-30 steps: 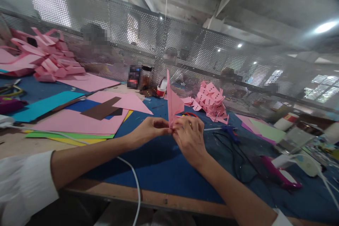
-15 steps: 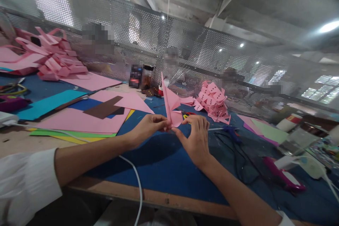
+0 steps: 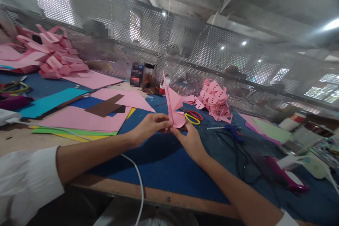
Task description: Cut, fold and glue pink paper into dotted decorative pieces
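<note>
A folded pink paper piece [image 3: 173, 102] stands upright between my hands, above the blue table mat [image 3: 159, 169]. My left hand [image 3: 152, 127] pinches its lower left edge between thumb and fingers. At the lower right, my right hand [image 3: 189, 139] has its thumb against the bottom edge and its fingers behind the piece, partly hidden. Just behind my right hand lie scissors [image 3: 194, 117] with red and yellow handles. A blue glue gun [image 3: 233, 132] rests on the mat to the right.
Pink strips [image 3: 57, 54] are heaped at the far left. Coloured sheets [image 3: 87, 118] lie at left. Dotted pink pieces [image 3: 214, 99] are piled behind the scissors. A white cable [image 3: 139, 180] crosses the front edge. A perforated metal screen [image 3: 156, 31] stands behind.
My right hand's fingers have come down from their raised position and closed behind the pink paper's lower right. The scissors' handles show more now. My left hand keeps its pinch.
</note>
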Demonstrator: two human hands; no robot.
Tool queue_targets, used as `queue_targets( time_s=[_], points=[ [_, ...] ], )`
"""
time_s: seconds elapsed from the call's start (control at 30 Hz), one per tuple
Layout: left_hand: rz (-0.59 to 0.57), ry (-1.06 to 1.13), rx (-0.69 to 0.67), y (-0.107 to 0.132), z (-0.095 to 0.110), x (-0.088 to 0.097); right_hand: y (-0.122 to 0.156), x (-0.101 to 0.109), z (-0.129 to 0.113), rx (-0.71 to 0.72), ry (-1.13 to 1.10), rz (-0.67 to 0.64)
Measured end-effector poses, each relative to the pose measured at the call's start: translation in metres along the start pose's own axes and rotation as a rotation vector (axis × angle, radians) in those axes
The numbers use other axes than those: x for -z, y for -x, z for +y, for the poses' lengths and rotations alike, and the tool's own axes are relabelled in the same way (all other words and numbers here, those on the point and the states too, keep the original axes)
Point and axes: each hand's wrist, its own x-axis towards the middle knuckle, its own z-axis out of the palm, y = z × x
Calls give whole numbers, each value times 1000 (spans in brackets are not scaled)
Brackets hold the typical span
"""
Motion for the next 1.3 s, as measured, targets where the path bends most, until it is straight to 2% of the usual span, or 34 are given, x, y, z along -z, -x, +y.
queue_targets(
  time_s=[0.4, 0.6, 1.13, 1.3],
  points=[
    [36, -71, -20, 1, 2, 0, -2, -1, 0, -107, -244, -81],
    [71, -100, -18, 1, 3, 0, -3, 0, -5, -147, -253, -88],
    [55, -133, -26, 1, 2, 1, -4, 1, -4, -184, -255, -117],
    [52, -141, -27, 0, 1, 0, -3, 1, -3, -161, -348, -143]
  ],
)
